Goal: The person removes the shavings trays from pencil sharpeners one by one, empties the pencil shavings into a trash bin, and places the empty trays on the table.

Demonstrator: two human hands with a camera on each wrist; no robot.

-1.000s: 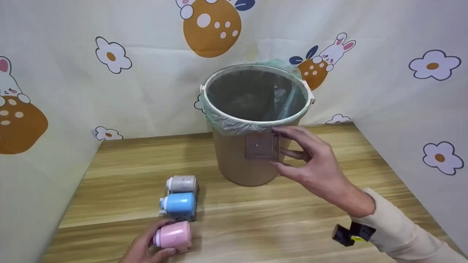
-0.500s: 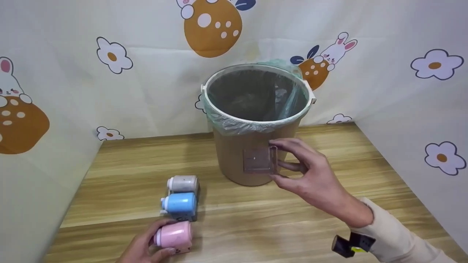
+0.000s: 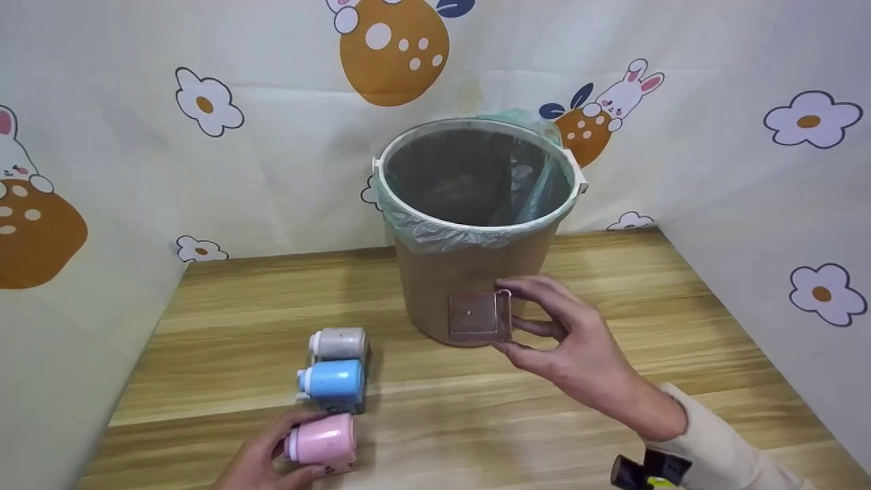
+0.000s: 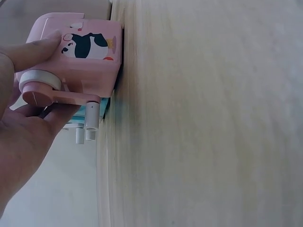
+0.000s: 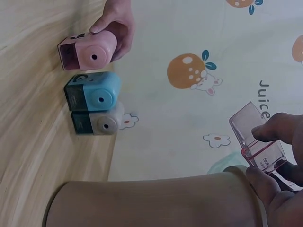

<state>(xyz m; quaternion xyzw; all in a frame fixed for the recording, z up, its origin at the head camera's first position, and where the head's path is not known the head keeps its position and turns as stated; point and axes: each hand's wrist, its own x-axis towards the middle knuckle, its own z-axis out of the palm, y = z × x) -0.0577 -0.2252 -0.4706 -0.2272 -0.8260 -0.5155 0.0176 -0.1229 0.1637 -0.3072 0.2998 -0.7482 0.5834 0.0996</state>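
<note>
My left hand (image 3: 255, 459) grips a pink crank pencil sharpener (image 3: 326, 439) standing on the table, thumb on its panda-printed side in the left wrist view. Its crank (image 4: 71, 97) faces the wrist there. The right wrist view shows an open hollow at the sharpener's base. My right hand (image 3: 578, 347) pinches a clear, pinkish shavings drawer (image 3: 474, 318) between thumb and fingers, in the air before the bin (image 3: 425, 286). No shavings can be made out in the drawer. Beside the pink sharpener stand a blue sharpener (image 3: 335, 379) and a grey one (image 3: 342, 342).
The brown bin, lined with a thin green bag (image 3: 442, 235), stands at the back of the wood-grain table (image 3: 224, 306). Printed cloth walls (image 3: 286, 156) enclose the table behind and at both sides. A black camera mount (image 3: 650, 469) sits on my right wrist.
My right hand has come down and slightly left with the drawer, from near the bin's rim to in front of its lower wall. The left hand and the sharpeners stay put.
</note>
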